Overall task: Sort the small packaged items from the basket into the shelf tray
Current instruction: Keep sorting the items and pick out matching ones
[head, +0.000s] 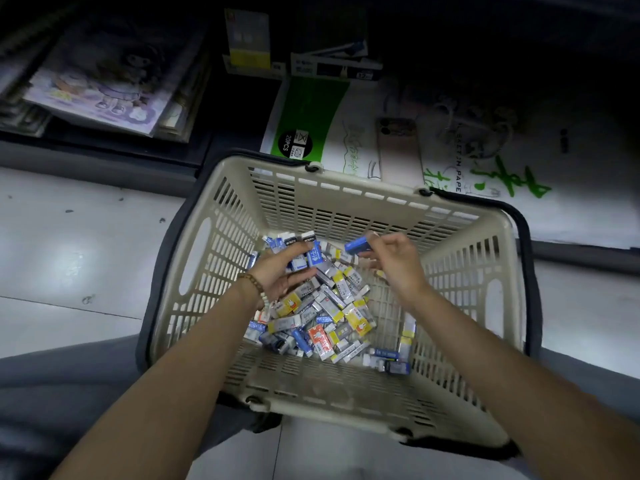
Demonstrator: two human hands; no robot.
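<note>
**Risks.** Cupped in the left hand, at 10 o'clock on the basket floor: several blue-and-white packs, loosely stacked under curled fingers and thumb. Likely to slide back onto the pile if tipped or overfilled; judged slippery on account of the shiny wrap.

Pinched between thumb and fingertips of the right hand, toward 12 o'clock: one blue pack, gripped by one end only. Could twist free on the lift over the rim.

Mixed stock throughout the pile: blue, yellow, orange, silver. Real chance of mis-sorting look-alike colours in this dim light.

No shelf tray identified anywhere in view. Too dark beyond 12 o'clock to tell. Destination therefore unconfirmed.

Lying on a pad at 1 o'clock, just beyond the far rim: a phone. Could be knocked by a reach across.

Worn on the left wrist: a bracelet. Possible snag on the slotted wall.

**Materials and shapes.**
- **Basket:** beige moulded plastic, apparently rigid, tapering downward. Slotted walls and floor, oval hand-holes at 9 and 3 o'clock. Dark handles folded down round the rim.
- **Packs:** small rectangular blocks in printed sleeves, some film-wrapped and reflective. Print too small to read.
- **Bracelet:** round beads, brown and pale.
- **Floor****:** pale glossy tile, scuffed and spotted.
- **Books****, at 10 o'clock:** flat, glossy illustrated covers, stacked askew.
- **Pad:** white sheet stock with a green band, smooth.
</note>
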